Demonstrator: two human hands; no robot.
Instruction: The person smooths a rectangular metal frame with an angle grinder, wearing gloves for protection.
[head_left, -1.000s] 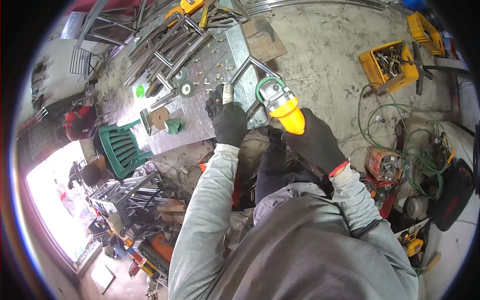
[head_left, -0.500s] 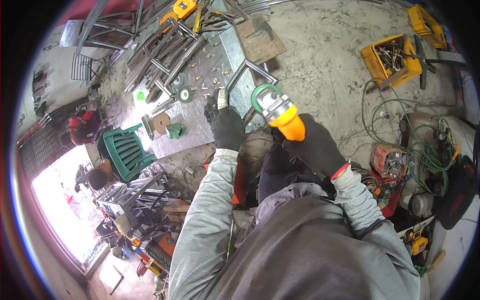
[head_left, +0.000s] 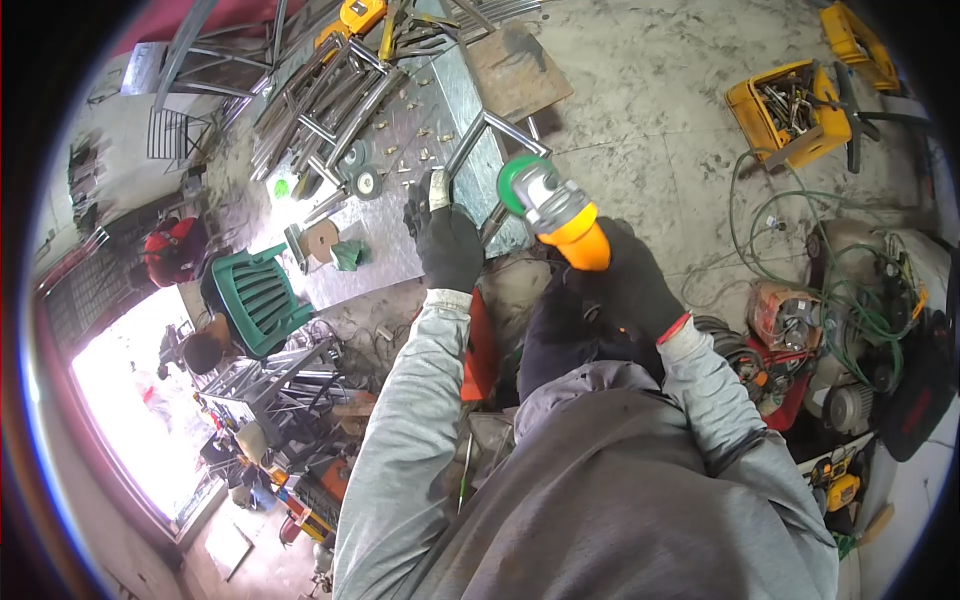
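My right hand (head_left: 628, 285), in a dark glove, is closed around the orange body of an angle grinder (head_left: 575, 235). The grinder's silver head and green disc point up and left, overlapping the right side of a bent metal tube frame (head_left: 468, 145). My left hand (head_left: 450, 245), also gloved and with a pale wrap on one digit, is at the frame's near left corner, where the tube runs in under it. Its grip is partly hidden beneath the glove. Under the frame lies a metal-topped work surface (head_left: 385, 240), with several small brass-coloured pieces (head_left: 424, 131) beyond my left hand.
Metal tubes (head_left: 320, 110) are piled at the far left, near two small wheels (head_left: 366, 182). A green plastic chair (head_left: 262, 300) and a person (head_left: 203, 345) are at left. Yellow crates (head_left: 790, 115), a green hose (head_left: 745, 215) and machinery (head_left: 785, 320) sit at right.
The grinder has turned slightly, showing more of its green disc's face, and my right hand has shifted a little left. My left hand stays at the frame.
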